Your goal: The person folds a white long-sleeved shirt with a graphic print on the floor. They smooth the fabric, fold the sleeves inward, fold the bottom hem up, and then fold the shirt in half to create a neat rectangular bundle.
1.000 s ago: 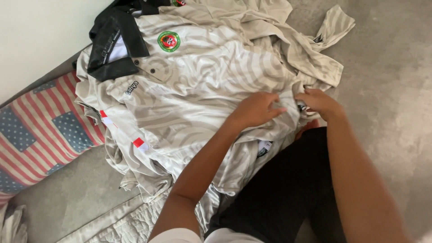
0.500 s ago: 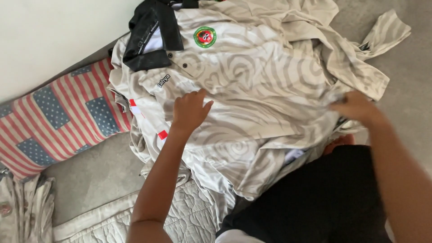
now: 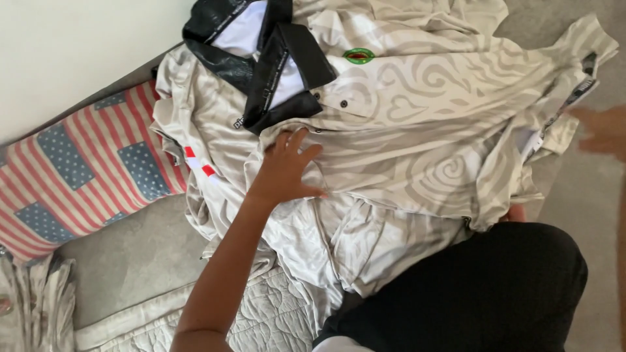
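Nearest us, our left hand (image 3: 287,166) lies flat and open, fingers spread, pressing the front of the pale patterned polo shirt (image 3: 404,130) just below its black collar (image 3: 261,65); the shirt lies spread on top of a heap of similar shirts (image 3: 326,241) on the grey floor (image 3: 130,254), beside a striped, starred cushion (image 3: 78,169). We judge the fabric light, soft and slippery, liable to slide and crease; we would take it at the shoulder seams or hem, not mid-panel. Farther right, our right hand (image 3: 603,130) is blurred beside the sleeve edge; we cannot tell its grip.
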